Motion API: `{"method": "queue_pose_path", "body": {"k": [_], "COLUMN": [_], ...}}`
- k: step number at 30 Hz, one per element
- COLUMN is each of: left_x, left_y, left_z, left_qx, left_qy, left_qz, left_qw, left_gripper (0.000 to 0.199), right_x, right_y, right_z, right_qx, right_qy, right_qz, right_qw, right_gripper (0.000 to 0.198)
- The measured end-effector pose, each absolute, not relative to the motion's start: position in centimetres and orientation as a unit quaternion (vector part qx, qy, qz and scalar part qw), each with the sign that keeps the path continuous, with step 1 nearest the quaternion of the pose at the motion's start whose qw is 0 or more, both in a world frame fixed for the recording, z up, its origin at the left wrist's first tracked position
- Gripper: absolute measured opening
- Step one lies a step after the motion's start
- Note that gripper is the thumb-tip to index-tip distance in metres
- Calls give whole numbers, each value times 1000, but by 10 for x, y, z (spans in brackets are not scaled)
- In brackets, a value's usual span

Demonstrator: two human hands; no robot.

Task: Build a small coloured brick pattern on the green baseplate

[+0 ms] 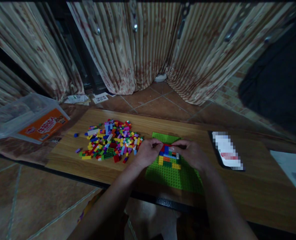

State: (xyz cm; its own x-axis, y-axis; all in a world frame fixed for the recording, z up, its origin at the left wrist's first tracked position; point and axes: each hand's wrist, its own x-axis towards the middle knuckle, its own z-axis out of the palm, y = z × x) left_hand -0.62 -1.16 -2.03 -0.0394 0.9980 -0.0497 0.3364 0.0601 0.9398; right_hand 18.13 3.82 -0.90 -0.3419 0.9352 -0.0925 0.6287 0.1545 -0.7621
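Note:
A green baseplate [174, 180] lies on the wooden table, with a multicoloured patch of toy bricks [166, 159] built on it in yellow, orange, green, blue and white. At the far edge of that patch is a red brick [166, 145]. My left hand [148, 152] has its fingers closed at the left end of the red brick. From the other side my right hand [191, 154] pinches at its right end, with thumb and fingertips together. The fingers partly cover the red brick, so its full length is hidden.
Loose bricks [113, 140] of many colours form a heap left of the baseplate. A phone [226, 150] lies to the right, with white paper [288, 166] beyond it. A clear plastic box [30, 115] with an orange label stands at the left. Striped curtains [128, 50] hang behind the table.

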Motion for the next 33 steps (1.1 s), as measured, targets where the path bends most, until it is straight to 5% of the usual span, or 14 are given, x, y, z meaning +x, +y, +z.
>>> {"method": "queue_pose_path", "body": {"k": [33], "left_x": [12], "left_y": [-19], "left_z": [-12], "left_qx": [666], "left_qy": [641], "left_qz": [318], "left_qw": [210], "left_gripper": [24], "right_x": [181], "right_y": [36], "right_z": [-1], "right_qx": [-546], "right_qy": [-752], "right_qz": [313], "right_qw": [198], "right_gripper": [28]}}
